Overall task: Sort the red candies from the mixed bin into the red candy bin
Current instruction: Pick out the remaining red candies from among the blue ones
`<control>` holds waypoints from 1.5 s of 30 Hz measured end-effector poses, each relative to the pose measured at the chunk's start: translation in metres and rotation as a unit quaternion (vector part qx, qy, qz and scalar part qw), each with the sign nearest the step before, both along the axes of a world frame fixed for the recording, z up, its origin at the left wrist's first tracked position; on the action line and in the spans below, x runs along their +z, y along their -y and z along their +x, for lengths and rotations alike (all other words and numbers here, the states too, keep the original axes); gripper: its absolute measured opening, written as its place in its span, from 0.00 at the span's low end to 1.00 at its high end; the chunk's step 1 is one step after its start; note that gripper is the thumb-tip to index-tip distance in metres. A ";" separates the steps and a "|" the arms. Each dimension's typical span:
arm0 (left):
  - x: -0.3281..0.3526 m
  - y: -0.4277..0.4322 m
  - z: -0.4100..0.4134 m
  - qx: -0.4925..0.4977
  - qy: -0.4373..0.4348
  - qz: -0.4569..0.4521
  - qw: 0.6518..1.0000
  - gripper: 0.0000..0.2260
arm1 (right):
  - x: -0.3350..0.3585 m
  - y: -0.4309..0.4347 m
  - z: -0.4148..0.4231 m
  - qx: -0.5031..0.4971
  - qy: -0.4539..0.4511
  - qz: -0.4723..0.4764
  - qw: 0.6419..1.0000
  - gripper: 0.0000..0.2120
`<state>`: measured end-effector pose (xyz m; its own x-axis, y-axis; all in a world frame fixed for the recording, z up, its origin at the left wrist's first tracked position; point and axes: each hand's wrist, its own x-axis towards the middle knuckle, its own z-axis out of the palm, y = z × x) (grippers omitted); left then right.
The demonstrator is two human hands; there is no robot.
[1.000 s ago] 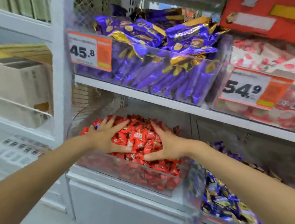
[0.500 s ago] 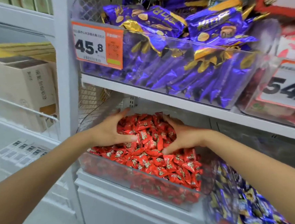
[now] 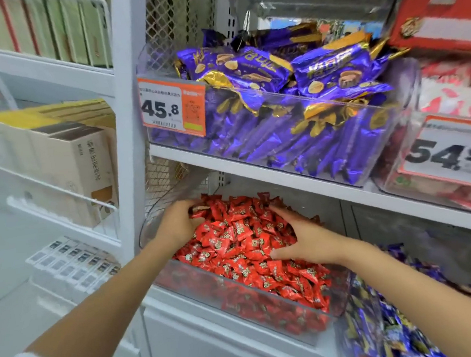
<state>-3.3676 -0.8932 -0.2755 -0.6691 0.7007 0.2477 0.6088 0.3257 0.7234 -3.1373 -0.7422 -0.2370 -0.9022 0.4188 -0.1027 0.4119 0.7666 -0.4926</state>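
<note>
1. Two hands lie in the red bin on the lower shelf. The left hand is at its back left corner and the right hand is toward its right side, with red candies heaped between them.
2. Left fingers bend down into the pile; whether they hold any candy cannot be told.
3. Right fingers are spread wide and flat on the candies, gripping nothing.
4. Overhead, the upper shelf leaves an open gap above the pile, and both hands sit within it.
5. Leftward, a white post stands just beside the bin; rightward, the mixed bin stands close against its side.
6. Frontward, the heap reaches the rim of the bin's clear wall.
</note>
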 end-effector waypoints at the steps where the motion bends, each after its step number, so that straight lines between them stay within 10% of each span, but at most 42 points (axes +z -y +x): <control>1: 0.002 0.003 0.001 0.003 0.005 0.021 1.000 0.16 | 0.001 0.001 0.001 -0.005 -0.002 -0.003 1.000 0.47; 14: 0.025 0.018 0.043 -0.002 -0.054 0.037 0.998 0.03 | 0.037 0.036 0.059 -0.024 -0.066 0.090 0.993 0.35; 20: 0.035 0.008 0.110 0.061 -0.088 -0.091 0.990 0.15 | 0.039 0.032 0.163 -0.106 -0.117 0.088 0.984 0.29; 27: 0.068 -0.024 0.259 -0.226 -0.184 0.072 0.954 0.13 | 0.037 0.008 0.284 -0.199 -0.119 0.056 0.971 0.27; 32: 0.049 -0.070 0.329 -0.338 -0.175 -0.092 0.920 0.25 | 0.016 -0.017 0.341 -0.272 -0.138 -0.011 0.952 0.20; 38: 0.018 -0.100 0.355 -0.433 -0.073 -0.135 0.888 0.16 | -0.018 -0.016 0.328 -0.189 -0.055 -0.061 0.978 0.12; 45: 0.005 -0.127 0.365 -0.376 -0.329 -0.282 0.819 0.24 | -0.020 -0.036 0.328 -0.183 -0.026 -0.027 0.982 0.06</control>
<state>-3.0022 -0.7665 -0.2705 0.1525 0.9806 -0.1231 0.9883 -0.1508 0.0223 -2.8091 -0.7061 -0.2567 -0.6963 0.7119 -0.0917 0.6286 0.5432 -0.5566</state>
